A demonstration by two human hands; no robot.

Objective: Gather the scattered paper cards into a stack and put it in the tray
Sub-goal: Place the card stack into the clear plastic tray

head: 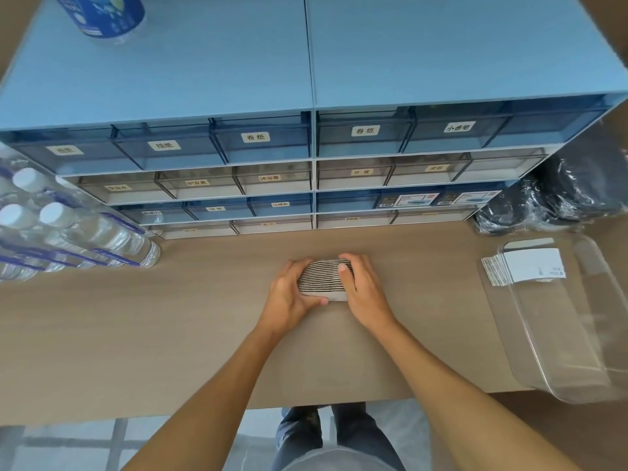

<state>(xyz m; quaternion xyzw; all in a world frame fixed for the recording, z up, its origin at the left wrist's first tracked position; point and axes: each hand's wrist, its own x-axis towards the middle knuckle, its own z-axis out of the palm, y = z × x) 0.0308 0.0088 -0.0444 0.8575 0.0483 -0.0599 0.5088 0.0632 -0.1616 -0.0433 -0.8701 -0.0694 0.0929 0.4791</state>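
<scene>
Paper cards (pixel 321 279) (ridged edges) squeezed between both hands (pixel 289 297) (pixel 365 290).

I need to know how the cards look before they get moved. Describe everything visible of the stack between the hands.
The stack of cards sits on the wooden table, in front of the blue drawer cabinet. It looks like thin paper or cardboard, pale grey, and its many edges show as fine dark and light stripes. The cards are fanned slightly, not fully squared. The left hand presses its left side, the right hand covers its right side, the thumb resting on top. No loose cards lie around it.
</scene>
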